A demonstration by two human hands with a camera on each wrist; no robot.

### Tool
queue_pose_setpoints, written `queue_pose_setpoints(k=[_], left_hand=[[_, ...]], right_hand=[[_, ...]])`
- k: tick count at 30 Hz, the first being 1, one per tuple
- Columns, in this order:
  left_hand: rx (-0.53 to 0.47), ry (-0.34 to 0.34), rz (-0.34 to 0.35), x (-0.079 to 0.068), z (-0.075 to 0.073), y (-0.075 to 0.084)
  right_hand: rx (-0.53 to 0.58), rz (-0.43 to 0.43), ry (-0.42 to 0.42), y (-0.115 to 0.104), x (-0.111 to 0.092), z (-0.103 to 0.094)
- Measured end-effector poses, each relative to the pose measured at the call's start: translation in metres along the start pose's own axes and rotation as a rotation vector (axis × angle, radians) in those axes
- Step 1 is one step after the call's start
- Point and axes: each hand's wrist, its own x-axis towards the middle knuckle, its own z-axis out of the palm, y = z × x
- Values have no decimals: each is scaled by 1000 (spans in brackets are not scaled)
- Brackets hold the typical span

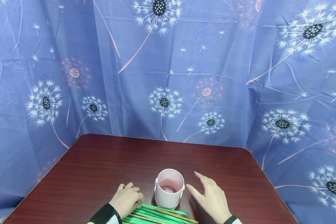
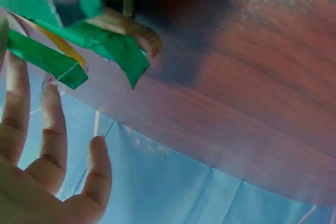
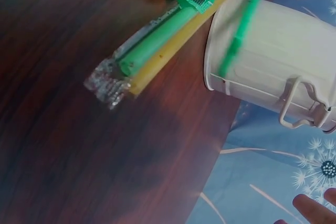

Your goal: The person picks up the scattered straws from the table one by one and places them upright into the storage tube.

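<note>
A bundle of slim green-wrapped sticks (image 1: 156,217), with some tan ones among them, lies at the table's near edge. My left hand (image 1: 126,199) is at their left end and pinches one green-wrapped stick (image 3: 242,35). That stick looks blurred and raised in the right wrist view, crossing in front of the white pail (image 3: 286,51). The left wrist view shows its wrapper end (image 2: 50,61) by my fingertips, while other fingers spread. Just right of the pail, my right hand (image 1: 212,199) hovers with fingers apart, holding nothing. A little reddish color shows at the pail's bottom.
The dark red-brown wooden table (image 1: 123,158) extends behind the pail. Blue cloth printed with dandelions (image 1: 184,102) surrounds its back and sides. Clear crinkled plastic (image 3: 107,85) covers one end of the bundle. The pail has a side handle (image 3: 294,103).
</note>
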Motion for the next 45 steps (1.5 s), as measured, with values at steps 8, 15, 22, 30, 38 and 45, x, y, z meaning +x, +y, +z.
queue_pose_setpoints(k=[8,15,22,30,38,45], left_hand=[[-10,68,37,5,-6,1],[-8,205,97,8,-7,4],[-41,266,74,12,-9,8],[-104,312,52,20,-14,20],[-173,274,66,26,-21,33],[-187,276,112,26,-24,39]], right_hand=[[136,66,-28,-7,2,-2],[404,-4,68,-14,7,-5],[574,42,15,-14,8,-7],[832,43,-120,-20,5,-9],[969,-11,-179,-33,6,-14],[1128,-39,-152,-42,10,-15]])
